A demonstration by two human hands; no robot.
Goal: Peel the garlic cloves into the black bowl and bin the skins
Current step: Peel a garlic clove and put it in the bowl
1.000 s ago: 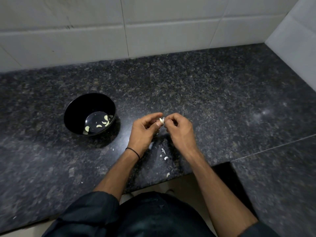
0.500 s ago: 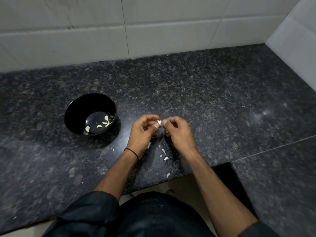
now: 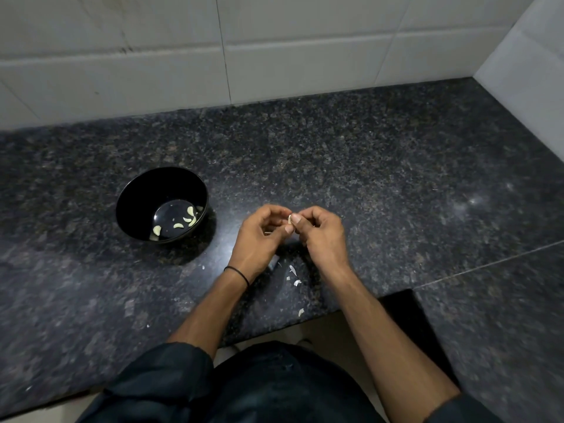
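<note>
The black bowl [image 3: 161,204], sitting on the worktop [image 3: 366,166] at 9 o'clock from the hands, is holding several peeled cloves [image 3: 183,222], while the left hand [image 3: 259,236] and right hand [image 3: 320,233] are pinching one garlic clove [image 3: 290,218], their grip closed on it, long axis roughly upright.
</note>
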